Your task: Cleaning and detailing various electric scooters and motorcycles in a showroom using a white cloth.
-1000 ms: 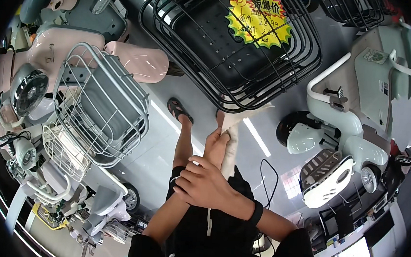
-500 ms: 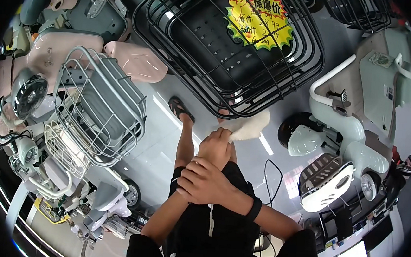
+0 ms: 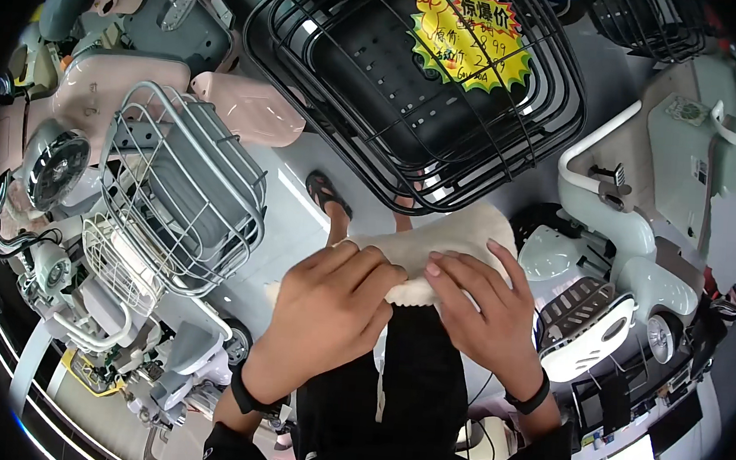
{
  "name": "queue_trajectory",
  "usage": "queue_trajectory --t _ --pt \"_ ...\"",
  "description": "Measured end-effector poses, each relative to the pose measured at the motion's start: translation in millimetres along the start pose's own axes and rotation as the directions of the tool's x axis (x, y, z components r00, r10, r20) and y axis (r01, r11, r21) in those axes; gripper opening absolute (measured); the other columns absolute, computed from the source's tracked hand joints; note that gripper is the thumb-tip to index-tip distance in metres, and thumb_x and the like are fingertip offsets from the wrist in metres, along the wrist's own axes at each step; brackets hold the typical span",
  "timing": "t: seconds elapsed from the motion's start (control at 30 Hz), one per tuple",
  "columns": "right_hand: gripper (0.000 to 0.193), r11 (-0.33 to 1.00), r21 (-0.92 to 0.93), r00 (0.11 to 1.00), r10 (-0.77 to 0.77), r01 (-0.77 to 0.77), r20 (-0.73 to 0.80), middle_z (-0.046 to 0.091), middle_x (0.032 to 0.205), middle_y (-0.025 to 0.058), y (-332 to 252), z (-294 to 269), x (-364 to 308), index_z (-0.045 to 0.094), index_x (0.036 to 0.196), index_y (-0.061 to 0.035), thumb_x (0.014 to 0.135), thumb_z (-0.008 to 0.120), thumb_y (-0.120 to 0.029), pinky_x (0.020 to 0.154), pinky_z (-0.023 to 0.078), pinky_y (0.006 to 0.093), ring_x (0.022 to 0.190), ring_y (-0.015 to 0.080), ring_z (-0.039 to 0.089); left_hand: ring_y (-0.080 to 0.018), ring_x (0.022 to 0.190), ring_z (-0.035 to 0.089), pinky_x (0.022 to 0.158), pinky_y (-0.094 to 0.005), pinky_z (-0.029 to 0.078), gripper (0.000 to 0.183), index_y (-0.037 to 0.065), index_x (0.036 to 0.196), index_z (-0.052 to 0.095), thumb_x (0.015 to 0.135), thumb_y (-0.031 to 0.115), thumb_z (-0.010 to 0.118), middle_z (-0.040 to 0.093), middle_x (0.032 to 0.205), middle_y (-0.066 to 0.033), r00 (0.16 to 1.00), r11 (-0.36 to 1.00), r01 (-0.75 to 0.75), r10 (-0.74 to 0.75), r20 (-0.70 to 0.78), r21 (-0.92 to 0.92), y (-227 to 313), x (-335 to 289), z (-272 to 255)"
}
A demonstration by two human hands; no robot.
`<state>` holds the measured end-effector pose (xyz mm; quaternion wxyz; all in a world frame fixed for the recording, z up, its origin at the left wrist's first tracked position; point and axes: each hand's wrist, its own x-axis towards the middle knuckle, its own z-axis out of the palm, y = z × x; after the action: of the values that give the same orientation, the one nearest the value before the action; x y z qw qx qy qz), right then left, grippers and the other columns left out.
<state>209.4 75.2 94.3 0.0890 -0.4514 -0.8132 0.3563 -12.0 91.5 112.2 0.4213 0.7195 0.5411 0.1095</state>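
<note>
Both my hands grip a cream-white cloth stretched flat between them, just under the near rim of a black wire scooter basket. My left hand lies over the cloth's left part, fingers curled on its edge. My right hand presses on its right part with fingers spread. A yellow starburst price tag sits inside the black basket. A black band circles each wrist. My sandalled foot shows on the grey floor below.
A white wire basket on a white scooter stands to the left, with pink scooters behind it. A pale green scooter is on the right. Another black basket is at the top right.
My hands have risen toward the black basket and moved apart. The cloth, bunched in them before, is now spread out between both hands.
</note>
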Motion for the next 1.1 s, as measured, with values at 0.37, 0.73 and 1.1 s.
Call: queue_trajectory --t 0.37,0.73,1.1 --pt "0.036 0.689 -0.715 0.4 -0.692 0.12 -0.6 0.063 0.116 0.0091 7.2 -67.8 18.2 0.052 0.12 -0.0103 0.095 0.053 -0.036 0.107 0.039 0.0563 0.108 0.0347 0.063 -0.0177 0.079 0.051 0.088 -0.0437 0.044 0.005 0.019 0.094 0.064 0.09 0.017 0.061 0.065 0.092 0.0011 0.501 0.735 -0.261 0.657 -0.563 0.626 37.1 -16.0 -58.9" --pt "0.05 0.976 -0.129 0.921 0.117 -0.176 -0.371 0.056 0.136 0.0129 39.2 25.7 21.2 0.062 0.128 -0.008 0.08 0.068 -0.018 0.104 0.04 0.049 0.123 0.033 0.054 -0.0269 0.11 0.056 0.111 -0.0543 0.033 0.04 0.011 0.112 0.069 0.073 0.003 0.066 0.062 0.116 -0.004 0.957 0.938 0.059 0.045 -0.288 0.341 -52.4 0.8 29.0" --pt "0.062 0.417 0.875 0.515 0.821 -0.244 -0.247 0.047 0.138 0.0213 74.1 35.9 35.5 0.038 0.14 0.0045 0.094 0.07 -0.023 0.113 0.035 0.0406 0.13 0.0265 0.046 -0.0255 0.135 0.045 0.113 -0.0405 0.034 0.053 -0.002 0.145 0.04 0.102 0.025 0.054 0.049 0.144 -0.0144 0.671 0.685 0.151 -0.6 -0.435 -0.713 -78.5 35.2 41.7"
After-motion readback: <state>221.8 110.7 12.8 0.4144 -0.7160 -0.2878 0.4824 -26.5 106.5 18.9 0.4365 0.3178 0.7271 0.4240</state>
